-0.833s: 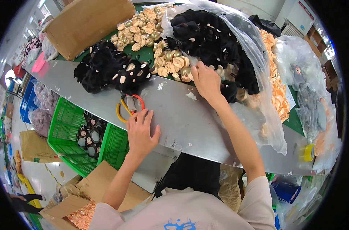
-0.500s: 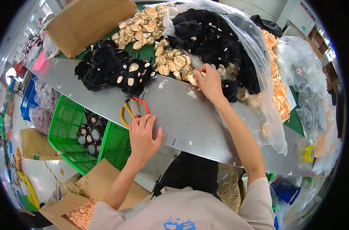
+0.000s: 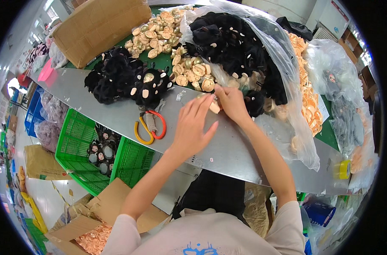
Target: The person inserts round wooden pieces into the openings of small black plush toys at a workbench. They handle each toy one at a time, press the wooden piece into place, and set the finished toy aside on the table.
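Note:
My right hand (image 3: 234, 104) pinches a cream-coloured plastic piece (image 3: 215, 107) over the grey metal strip of the table. Close on its left is my left hand (image 3: 193, 129), fingers stretched toward the piece and thumb apart; whether its fingertips touch the piece I cannot tell. Just beyond both hands lies a heap of similar cream and gold rounded plastic pieces (image 3: 194, 71). Scissors (image 3: 150, 126) with one yellow and one red handle lie left of my left hand. Behind them is a pile of black plush pieces (image 3: 117, 76) with small pale patches.
A clear plastic bag (image 3: 293, 85) spills more black plush (image 3: 231, 40) at the back right. Peach plastic parts (image 3: 308, 93) lie beyond it. A cardboard box (image 3: 100, 32) stands back left. Green crates (image 3: 81, 157) and an open carton (image 3: 68, 229) sit below the table's left edge.
My left hand has left the scissors and moved right and away from me to beside my right hand. My right hand has drawn a plastic piece slightly nearer from the heap.

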`<state>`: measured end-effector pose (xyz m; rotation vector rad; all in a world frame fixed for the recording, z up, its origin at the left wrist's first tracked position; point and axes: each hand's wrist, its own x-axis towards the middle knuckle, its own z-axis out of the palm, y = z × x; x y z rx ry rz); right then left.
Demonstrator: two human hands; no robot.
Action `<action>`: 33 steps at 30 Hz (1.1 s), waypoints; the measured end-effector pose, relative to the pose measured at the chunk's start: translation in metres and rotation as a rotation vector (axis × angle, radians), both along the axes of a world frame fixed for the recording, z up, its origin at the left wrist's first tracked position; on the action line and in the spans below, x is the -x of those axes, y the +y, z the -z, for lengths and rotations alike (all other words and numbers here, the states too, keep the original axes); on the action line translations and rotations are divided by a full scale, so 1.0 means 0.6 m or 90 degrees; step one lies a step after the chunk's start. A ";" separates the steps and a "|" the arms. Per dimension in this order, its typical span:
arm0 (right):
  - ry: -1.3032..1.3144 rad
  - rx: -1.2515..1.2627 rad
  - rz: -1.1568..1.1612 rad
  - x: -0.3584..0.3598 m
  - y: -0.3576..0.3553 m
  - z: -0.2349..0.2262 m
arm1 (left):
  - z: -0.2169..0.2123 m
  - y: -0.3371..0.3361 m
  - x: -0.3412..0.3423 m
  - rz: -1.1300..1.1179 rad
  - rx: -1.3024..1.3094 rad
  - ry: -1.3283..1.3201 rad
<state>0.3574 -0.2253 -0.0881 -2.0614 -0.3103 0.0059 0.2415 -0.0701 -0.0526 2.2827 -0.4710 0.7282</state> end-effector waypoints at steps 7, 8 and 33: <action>0.115 -0.031 -0.018 0.116 -0.036 -0.046 | 0.086 -0.002 -0.110 0.011 -0.070 -0.007; 0.112 -0.042 -0.008 0.143 -0.050 -0.058 | 0.087 0.001 -0.114 0.007 -0.065 -0.004; 0.178 -0.326 0.080 0.381 -0.073 -0.100 | -0.005 -0.031 0.191 0.100 0.552 0.507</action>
